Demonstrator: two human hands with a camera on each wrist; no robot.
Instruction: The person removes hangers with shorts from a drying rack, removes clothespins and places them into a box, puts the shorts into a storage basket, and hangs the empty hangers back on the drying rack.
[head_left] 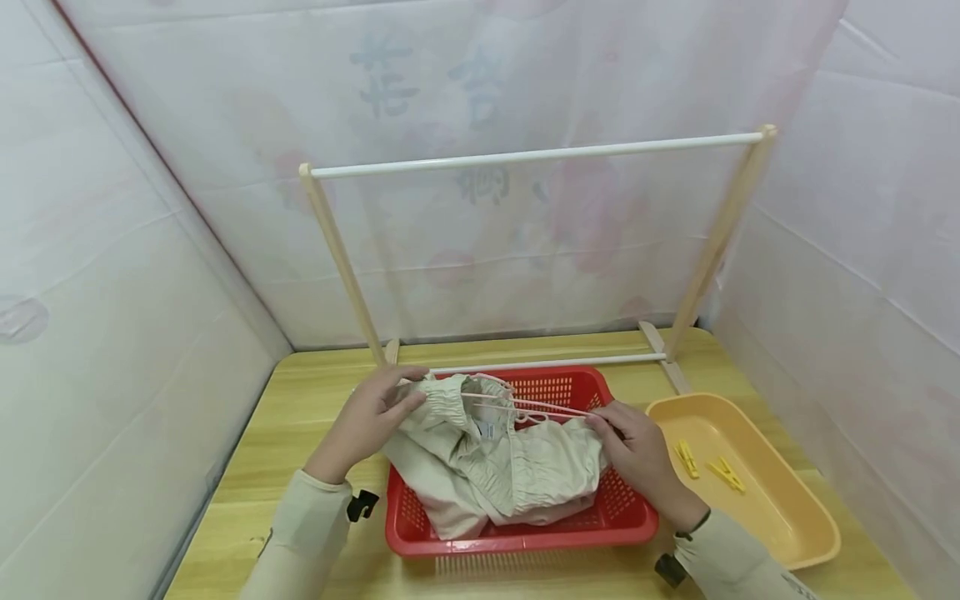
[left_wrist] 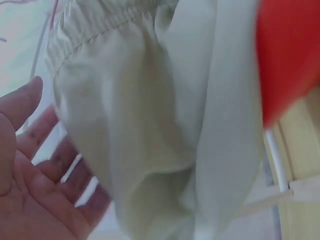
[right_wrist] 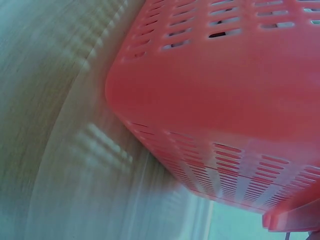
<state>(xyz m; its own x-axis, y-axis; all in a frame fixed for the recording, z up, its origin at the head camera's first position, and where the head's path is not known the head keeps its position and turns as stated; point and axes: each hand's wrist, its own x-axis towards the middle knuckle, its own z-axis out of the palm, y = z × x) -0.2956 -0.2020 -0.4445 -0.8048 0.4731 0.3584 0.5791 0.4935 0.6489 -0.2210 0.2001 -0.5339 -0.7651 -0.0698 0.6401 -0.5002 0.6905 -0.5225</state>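
Beige elastic-waist pants [head_left: 555,471] lie bunched over a red perforated basket [head_left: 517,546], their gathered waistband spread sideways. A thin pink clothes hanger [head_left: 555,407] reaches across the waistband opening. At its right end, my right hand [head_left: 637,450] pinches the hanger near the waistband's edge. My left hand [head_left: 371,421] is at the waistband's left end; in the left wrist view its fingers [left_wrist: 70,155] are spread and relaxed beside the pants [left_wrist: 130,110]. The right wrist view shows the basket's outside [right_wrist: 200,90], with the right hand almost wholly out of sight.
Behind the basket stands a wooden drying rack with a white top bar [head_left: 540,156] and a lower bar [head_left: 555,363]. To the right, a yellow-orange tray [head_left: 813,537] holds two yellow clothespins [head_left: 686,460]. White sheeting [head_left: 480,275] encloses the wooden table [head_left: 285,417].
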